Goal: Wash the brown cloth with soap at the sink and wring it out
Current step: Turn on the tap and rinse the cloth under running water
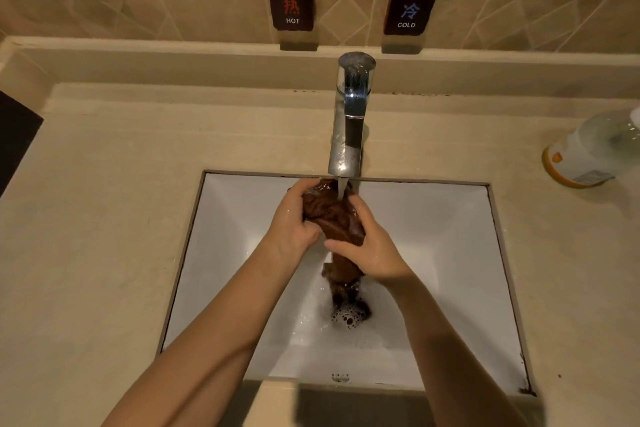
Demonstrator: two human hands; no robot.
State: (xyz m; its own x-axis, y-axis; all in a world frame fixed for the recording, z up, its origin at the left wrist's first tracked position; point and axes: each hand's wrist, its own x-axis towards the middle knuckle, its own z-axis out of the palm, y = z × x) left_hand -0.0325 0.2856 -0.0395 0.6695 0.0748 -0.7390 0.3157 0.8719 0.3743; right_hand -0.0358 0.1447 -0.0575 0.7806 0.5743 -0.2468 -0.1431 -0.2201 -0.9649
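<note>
A wet brown cloth (332, 215) is bunched up under the running stream from the chrome faucet (349, 114), over the white sink (433, 253). My left hand (294, 222) grips the cloth's upper left part. From the right, my right hand (370, 250) grips its middle. The cloth's lower end hangs down below my hands toward the drain (349, 315), where soap bubbles and foam gather.
A white soap bottle with an orange base (588, 152) lies tilted on the beige counter at the right. HOT (292, 7) and COLD (408, 10) signs hang on the tiled wall behind the faucet. A dark object (14, 139) sits at the left edge.
</note>
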